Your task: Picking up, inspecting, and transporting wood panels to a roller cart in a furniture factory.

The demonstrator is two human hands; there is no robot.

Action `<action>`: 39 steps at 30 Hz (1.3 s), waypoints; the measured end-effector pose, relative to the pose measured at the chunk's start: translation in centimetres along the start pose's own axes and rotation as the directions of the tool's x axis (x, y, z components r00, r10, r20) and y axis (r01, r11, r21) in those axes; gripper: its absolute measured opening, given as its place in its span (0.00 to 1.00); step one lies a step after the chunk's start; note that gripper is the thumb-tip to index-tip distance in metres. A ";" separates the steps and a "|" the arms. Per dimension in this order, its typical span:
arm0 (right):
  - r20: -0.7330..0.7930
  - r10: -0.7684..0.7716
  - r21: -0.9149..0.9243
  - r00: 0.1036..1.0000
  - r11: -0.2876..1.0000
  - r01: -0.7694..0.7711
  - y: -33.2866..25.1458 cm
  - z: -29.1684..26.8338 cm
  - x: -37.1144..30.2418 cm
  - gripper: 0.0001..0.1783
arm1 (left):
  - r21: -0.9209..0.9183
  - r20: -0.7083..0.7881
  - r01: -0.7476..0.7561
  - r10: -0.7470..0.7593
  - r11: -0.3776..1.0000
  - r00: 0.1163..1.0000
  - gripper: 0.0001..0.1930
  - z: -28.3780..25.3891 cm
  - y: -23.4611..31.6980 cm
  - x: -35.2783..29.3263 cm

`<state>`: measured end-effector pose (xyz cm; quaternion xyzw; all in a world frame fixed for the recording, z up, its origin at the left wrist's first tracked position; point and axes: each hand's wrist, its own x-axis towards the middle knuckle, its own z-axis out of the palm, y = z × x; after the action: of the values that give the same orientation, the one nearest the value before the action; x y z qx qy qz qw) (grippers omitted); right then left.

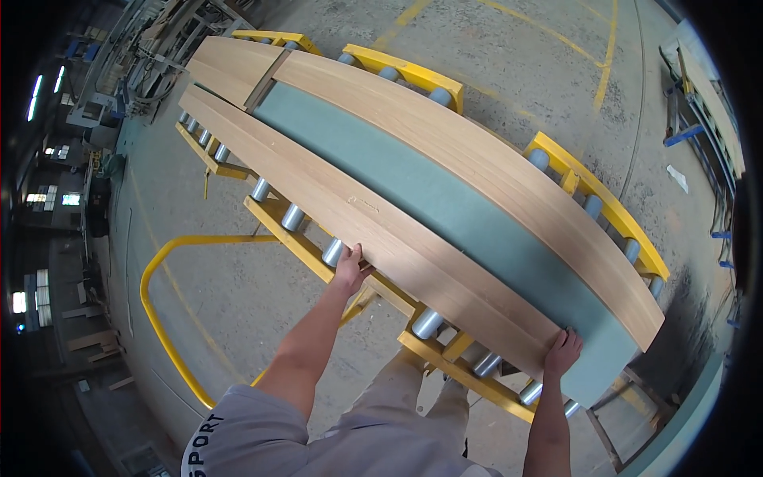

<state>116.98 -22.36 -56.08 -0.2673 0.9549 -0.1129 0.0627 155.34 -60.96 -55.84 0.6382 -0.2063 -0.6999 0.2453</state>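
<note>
A long light-brown wooden board (413, 250) runs along the near side of a green panel (429, 187), on a yellow roller stand. My left hand (350, 269) grips the board's near edge around its middle, thumb at the top edge and the other fingers partly hidden. At the board's right end, my right hand (563, 354) curls its fingers over the corner, beside the bare green surface. Another wooden board (469, 163) lies along the panel's far side. A shorter wooden piece (234, 65) sits at the far left end, past a narrow dark gap.
Grey rollers (292, 216) in yellow frames (413, 71) stick out on both sides of the boards. A bent yellow tube rail (151, 294) stands to my left. At the far right is a rack (699, 119) holding panels. Machinery (103, 111) stands at the far left.
</note>
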 end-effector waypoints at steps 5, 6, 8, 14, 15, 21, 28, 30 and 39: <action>-0.046 -0.054 -0.083 0.997 0.995 0.050 1.3 1.8 -3.3 0.20 | 0.039 0.031 -0.036 0.034 0.999 0.999 0.25 -2.6 -0.4 -0.1; -0.044 -0.067 -0.085 0.997 0.994 0.063 1.2 1.9 -3.5 0.20 | 0.057 0.042 -0.069 0.067 0.996 0.997 0.25 -2.7 -0.1 -0.3; -0.024 -0.023 -0.061 0.999 0.998 0.021 0.7 2.0 -3.4 0.21 | 0.056 0.048 -0.143 0.141 0.988 0.989 0.24 -2.6 0.2 -0.7; 0.010 -0.025 -0.097 1.000 0.995 0.026 -0.3 2.7 -3.4 0.23 | 0.038 0.019 -0.083 0.082 0.996 0.996 0.30 -3.2 1.2 0.3; 0.011 -0.018 -0.078 1.000 0.997 0.019 -0.4 2.7 -3.5 0.23 | 0.050 0.001 -0.052 0.052 0.997 0.999 0.32 -3.2 1.3 0.4; 0.056 0.021 -0.062 0.998 0.998 -0.017 -1.3 2.6 -3.6 0.24 | 0.056 0.001 -0.028 0.028 0.998 1.000 0.26 -3.6 1.2 0.6; -0.135 0.226 0.052 0.965 0.974 -0.220 -1.2 3.4 -4.3 0.36 | -0.039 -0.011 -0.067 0.066 0.997 0.998 0.18 -2.9 -2.1 2.0; -0.104 0.293 0.188 0.950 0.944 -0.271 -2.3 3.4 -4.3 0.37 | -0.095 -0.024 -0.166 0.165 0.981 0.986 0.15 -3.1 -3.0 2.2; -0.031 0.414 0.376 0.910 0.848 -0.373 -0.7 -0.9 -8.0 0.41 | 0.055 0.179 -0.025 0.015 0.998 0.984 0.29 1.3 -8.9 -5.0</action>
<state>123.99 -18.60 -54.60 -0.0430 0.9539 -0.2862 0.0797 153.67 -50.88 -57.10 0.5776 -0.2538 -0.7456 0.2145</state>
